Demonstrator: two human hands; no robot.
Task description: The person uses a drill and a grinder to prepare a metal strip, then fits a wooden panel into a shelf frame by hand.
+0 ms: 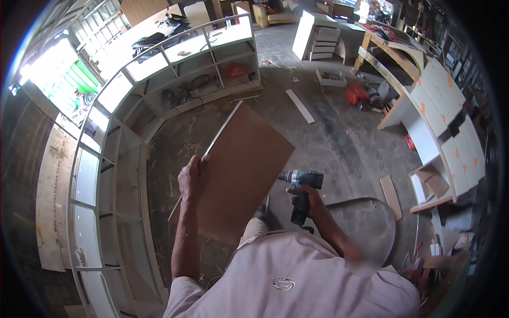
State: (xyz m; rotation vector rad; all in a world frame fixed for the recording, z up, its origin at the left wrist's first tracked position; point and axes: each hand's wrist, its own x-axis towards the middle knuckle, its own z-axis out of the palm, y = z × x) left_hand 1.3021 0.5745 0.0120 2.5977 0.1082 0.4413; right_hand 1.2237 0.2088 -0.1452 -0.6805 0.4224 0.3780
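Large, flat, brown rectangular board, tilted in front of a person in a pale pink shirt. The left hand clasps the board's left edge, its fingers partly hidden. Right of the board, the right hand wraps around the handle of a teal-and-black cordless drill, chuck toward the board. Left of and beyond the board curves a long white compartmented cabinet.
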